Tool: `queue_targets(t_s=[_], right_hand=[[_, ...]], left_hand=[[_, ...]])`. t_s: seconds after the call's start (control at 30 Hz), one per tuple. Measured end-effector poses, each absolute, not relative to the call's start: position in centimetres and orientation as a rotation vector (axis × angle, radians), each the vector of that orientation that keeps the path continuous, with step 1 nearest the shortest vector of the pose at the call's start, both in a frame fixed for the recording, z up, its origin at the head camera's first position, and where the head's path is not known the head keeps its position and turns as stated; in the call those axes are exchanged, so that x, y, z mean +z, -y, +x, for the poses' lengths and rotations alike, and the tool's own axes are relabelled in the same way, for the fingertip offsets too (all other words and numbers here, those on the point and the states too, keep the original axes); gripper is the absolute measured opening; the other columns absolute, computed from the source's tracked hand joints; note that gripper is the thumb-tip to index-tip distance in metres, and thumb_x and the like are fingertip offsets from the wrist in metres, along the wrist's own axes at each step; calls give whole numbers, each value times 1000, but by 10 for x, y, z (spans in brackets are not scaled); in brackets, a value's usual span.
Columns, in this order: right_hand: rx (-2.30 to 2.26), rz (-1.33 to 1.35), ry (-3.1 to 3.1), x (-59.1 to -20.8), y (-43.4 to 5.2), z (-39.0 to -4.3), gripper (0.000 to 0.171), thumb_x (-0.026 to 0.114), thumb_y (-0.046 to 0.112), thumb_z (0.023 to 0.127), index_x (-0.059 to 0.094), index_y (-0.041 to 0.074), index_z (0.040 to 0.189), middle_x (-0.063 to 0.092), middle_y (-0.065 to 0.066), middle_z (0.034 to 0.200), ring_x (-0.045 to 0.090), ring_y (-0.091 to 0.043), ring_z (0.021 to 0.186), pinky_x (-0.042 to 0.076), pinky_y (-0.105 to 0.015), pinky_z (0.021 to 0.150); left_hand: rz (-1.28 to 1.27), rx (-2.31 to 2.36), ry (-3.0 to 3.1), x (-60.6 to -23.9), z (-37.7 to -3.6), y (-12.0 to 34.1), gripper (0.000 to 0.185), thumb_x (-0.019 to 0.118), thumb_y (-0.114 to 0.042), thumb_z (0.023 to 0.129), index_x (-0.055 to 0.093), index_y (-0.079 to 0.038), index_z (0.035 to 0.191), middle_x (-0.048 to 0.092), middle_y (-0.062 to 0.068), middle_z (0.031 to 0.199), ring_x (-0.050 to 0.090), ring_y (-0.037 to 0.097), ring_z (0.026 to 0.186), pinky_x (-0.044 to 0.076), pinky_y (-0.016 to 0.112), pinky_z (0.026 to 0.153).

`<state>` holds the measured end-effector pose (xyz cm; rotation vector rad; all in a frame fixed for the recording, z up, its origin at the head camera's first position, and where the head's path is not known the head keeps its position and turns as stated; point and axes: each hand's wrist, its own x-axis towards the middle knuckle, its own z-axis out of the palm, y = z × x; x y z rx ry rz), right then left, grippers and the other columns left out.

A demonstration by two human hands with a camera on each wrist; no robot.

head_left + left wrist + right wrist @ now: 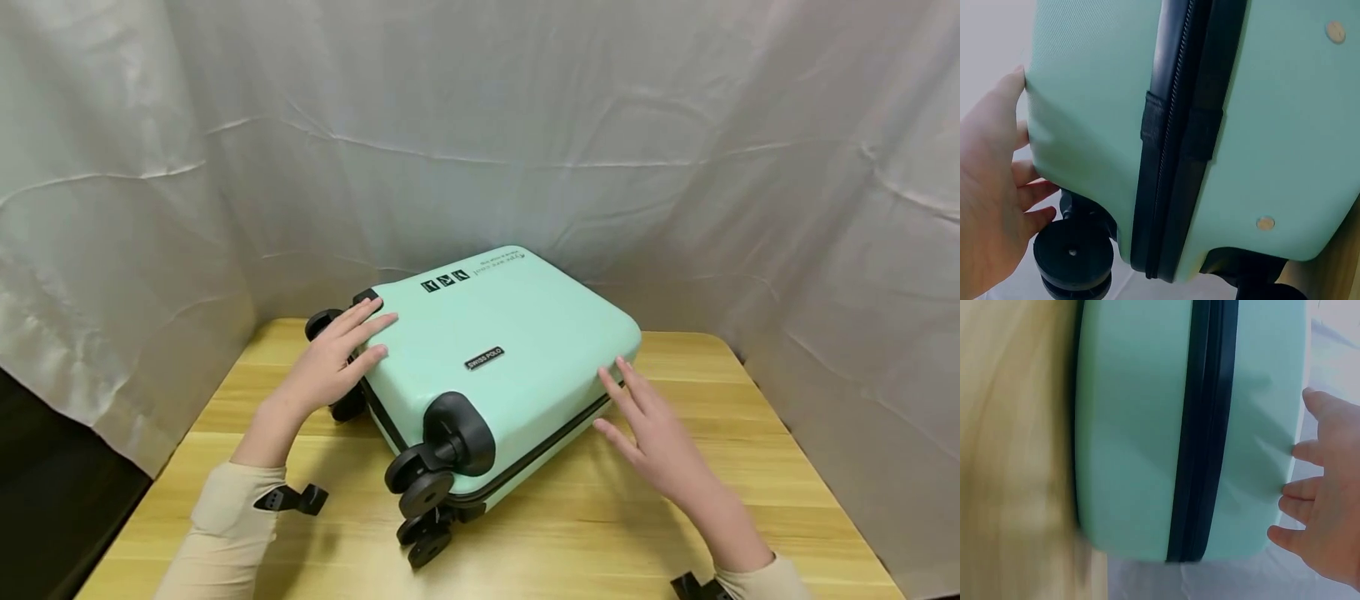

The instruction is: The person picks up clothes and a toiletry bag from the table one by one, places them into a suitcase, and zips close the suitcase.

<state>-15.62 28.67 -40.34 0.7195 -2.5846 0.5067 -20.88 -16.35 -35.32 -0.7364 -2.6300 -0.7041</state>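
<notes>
A mint-green suitcase (pixel 517 317) lies flat on the table, with a black "SWISS POLO" plate (pixel 484 358) on its upper face. Its black wheels (pixel 431 492) point to the left and front. My left hand (pixel 330 362) rests with spread fingers on the upper left edge, between two wheel corners. At the right edge, my right hand (pixel 660 433) has its fingers extended along the rim; whether every fingertip touches is unclear. Both wrist views show the black zipper band (pixel 1175 137) round the case's side. Neither hand grips anything.
The suitcase stands on a light wooden table (pixel 555 542). Pale grey cloth (pixel 480 125) hangs behind and on both sides, close to the case's far corner. A dark area (pixel 52 467) lies past the table's left edge.
</notes>
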Motion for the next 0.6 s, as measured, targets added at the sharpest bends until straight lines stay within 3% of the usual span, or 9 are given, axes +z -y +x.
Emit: queue_targets(t_s=[0.33,0.6], right_hand=[[489,764,2537,-403,-272,-141,71,64,35,92,32,16,153,25,-19,160,31,-37,145,38,-60,104],[515,770,2547,-407,-270,-150,72,65,31,92,31,16,154,23,-18,161,32,-41,143,36,-62,105]], left_hand=[[-696,-692,2664,-355,-210,162,47,48,-40,101,46,-29,146,28,8,161,21,29,151,24,61,115],[-642,-704,2691,-354,-198,162,48,47,-40,102,45,-26,147,27,9,161,19,29,151,23,62,115]])
